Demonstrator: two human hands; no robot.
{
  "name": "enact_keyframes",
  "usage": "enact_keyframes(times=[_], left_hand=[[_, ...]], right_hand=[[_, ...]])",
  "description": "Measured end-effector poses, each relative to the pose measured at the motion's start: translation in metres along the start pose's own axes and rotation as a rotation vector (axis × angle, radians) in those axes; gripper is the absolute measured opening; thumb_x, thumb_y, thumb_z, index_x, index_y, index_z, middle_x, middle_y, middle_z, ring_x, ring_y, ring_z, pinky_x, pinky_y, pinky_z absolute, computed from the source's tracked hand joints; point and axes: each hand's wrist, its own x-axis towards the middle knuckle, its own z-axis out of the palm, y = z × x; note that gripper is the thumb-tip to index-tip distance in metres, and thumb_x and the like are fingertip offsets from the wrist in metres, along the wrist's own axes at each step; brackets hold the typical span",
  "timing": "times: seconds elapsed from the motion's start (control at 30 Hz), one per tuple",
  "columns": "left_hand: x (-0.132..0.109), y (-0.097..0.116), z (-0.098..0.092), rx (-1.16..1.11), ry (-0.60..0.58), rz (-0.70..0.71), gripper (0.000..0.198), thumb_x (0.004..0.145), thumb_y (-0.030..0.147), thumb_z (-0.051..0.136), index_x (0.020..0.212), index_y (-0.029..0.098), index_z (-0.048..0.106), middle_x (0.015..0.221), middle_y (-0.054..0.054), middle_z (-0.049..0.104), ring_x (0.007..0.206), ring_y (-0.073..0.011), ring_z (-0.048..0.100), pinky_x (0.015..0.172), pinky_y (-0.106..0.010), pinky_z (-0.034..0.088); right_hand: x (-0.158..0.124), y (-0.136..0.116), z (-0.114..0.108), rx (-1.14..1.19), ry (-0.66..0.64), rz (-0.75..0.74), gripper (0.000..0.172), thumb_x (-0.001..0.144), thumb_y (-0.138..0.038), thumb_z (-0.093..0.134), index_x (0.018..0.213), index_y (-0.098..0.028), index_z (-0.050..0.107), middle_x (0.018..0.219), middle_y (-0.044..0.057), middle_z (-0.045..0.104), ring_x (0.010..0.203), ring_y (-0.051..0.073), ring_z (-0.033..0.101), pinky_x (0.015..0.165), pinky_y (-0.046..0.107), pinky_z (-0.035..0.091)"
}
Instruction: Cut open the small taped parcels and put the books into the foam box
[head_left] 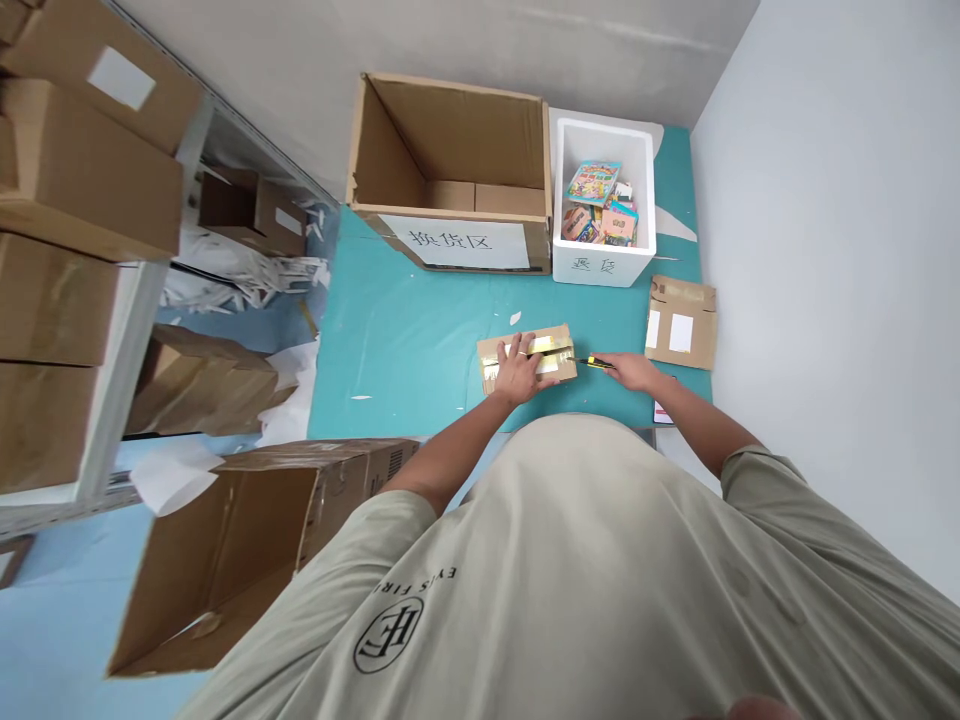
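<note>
A small taped cardboard box [491,350] lies near the front edge of the teal table. My left hand [516,372] rests on top of it with fingers spread, the thumb by the near side. My right hand [632,371] is closed around a yellow-and-black utility knife [598,362]. The knife's blade points left and reaches the box's right end, where a dark gap runs along the tape between the flaps. Whether the tip is inside the cardboard cannot be made out.
Behind stand a large open carton [450,140] and a white foam box [604,262] with colourful packets [594,183]. To the right lie a flattened cardboard piece [694,298] and a partly hidden phone [661,412]. An open carton [247,540] and loaded shelves [97,400] stand left.
</note>
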Motion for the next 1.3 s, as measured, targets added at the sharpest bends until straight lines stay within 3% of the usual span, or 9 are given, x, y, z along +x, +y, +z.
enact_keyframes(times=[0.27, 0.37, 0.47, 0.57, 0.67, 0.9, 1.1, 1.3], left_hand=[[0.000, 0.000, 0.005, -0.016, 0.017, 0.016, 0.066, 0.099, 0.075, 0.081, 0.140, 0.022, 0.083, 0.192, -0.025, 0.045, 0.184, -0.0568, 0.026, 0.145, -0.086, 0.016], [-0.001, 0.001, 0.004, -0.010, 0.013, 0.021, 0.068, 0.098, 0.077, 0.083, 0.139, 0.023, 0.083, 0.192, -0.024, 0.046, 0.183, -0.0568, 0.028, 0.146, -0.084, 0.017], [-0.001, 0.002, 0.001, 0.003, 0.007, 0.037, 0.072, 0.095, 0.079, 0.086, 0.139, 0.022, 0.083, 0.190, -0.025, 0.048, 0.182, -0.0583, 0.029, 0.146, -0.084, 0.018], [-0.001, 0.003, 0.000, 0.015, -0.001, 0.047, 0.073, 0.093, 0.074, 0.089, 0.142, 0.021, 0.083, 0.188, -0.027, 0.050, 0.182, -0.0586, 0.030, 0.146, -0.085, 0.016], [0.000, 0.002, 0.000, 0.006, -0.010, 0.044, 0.071, 0.092, 0.071, 0.089, 0.144, 0.022, 0.083, 0.187, -0.027, 0.051, 0.183, -0.0573, 0.028, 0.147, -0.084, 0.013], [0.002, 0.002, -0.003, 0.010, -0.018, 0.036, 0.068, 0.092, 0.071, 0.088, 0.139, 0.022, 0.083, 0.183, -0.028, 0.054, 0.182, -0.0571, 0.029, 0.147, -0.084, 0.014], [0.001, 0.003, -0.002, 0.002, -0.024, 0.091, 0.061, 0.094, 0.067, 0.089, 0.135, 0.023, 0.083, 0.182, -0.027, 0.056, 0.181, -0.0571, 0.033, 0.147, -0.085, 0.014], [0.002, 0.000, 0.000, 0.010, -0.069, 0.127, 0.065, 0.091, 0.066, 0.090, 0.138, 0.022, 0.082, 0.180, -0.028, 0.057, 0.182, -0.0579, 0.031, 0.148, -0.085, 0.011]], right_hand=[[0.032, -0.018, -0.045, -0.230, -0.071, -0.001, 0.065, 0.125, -0.039, 0.052, 0.190, -0.033, 0.052, 0.166, 0.014, 0.078, 0.138, 0.037, 0.078, 0.103, 0.040, 0.061], [0.043, -0.019, -0.054, -0.170, -0.141, -0.005, 0.064, 0.125, -0.040, 0.054, 0.187, -0.027, 0.055, 0.148, 0.018, 0.086, 0.122, 0.035, 0.082, 0.098, 0.037, 0.060], [0.047, -0.018, -0.059, 0.015, -0.288, 0.039, 0.062, 0.127, -0.042, 0.051, 0.186, -0.026, 0.056, 0.120, 0.014, 0.091, 0.091, 0.027, 0.082, 0.083, 0.032, 0.060], [0.048, -0.017, -0.061, 0.191, -0.417, 0.109, 0.061, 0.127, -0.047, 0.050, 0.185, -0.028, 0.056, 0.095, 0.007, 0.085, 0.069, 0.021, 0.073, 0.070, 0.029, 0.058], [0.049, -0.017, -0.062, 0.248, -0.453, 0.127, 0.061, 0.126, -0.054, 0.054, 0.181, -0.029, 0.060, 0.085, 0.004, 0.079, 0.063, 0.019, 0.067, 0.066, 0.028, 0.057], [0.047, -0.021, -0.061, 0.296, -0.449, 0.134, 0.062, 0.125, -0.058, 0.058, 0.179, -0.027, 0.061, 0.080, 0.001, 0.073, 0.060, 0.016, 0.063, 0.062, 0.024, 0.052], [0.036, -0.014, -0.051, 0.282, -0.434, 0.151, 0.064, 0.120, -0.071, 0.062, 0.170, -0.032, 0.072, 0.085, 0.003, 0.080, 0.062, 0.019, 0.069, 0.074, 0.031, 0.061], [0.043, -0.020, -0.033, 0.292, -0.377, 0.122, 0.063, 0.124, -0.062, 0.058, 0.178, -0.031, 0.065, 0.087, 0.003, 0.081, 0.063, 0.019, 0.070, 0.074, 0.031, 0.061]])
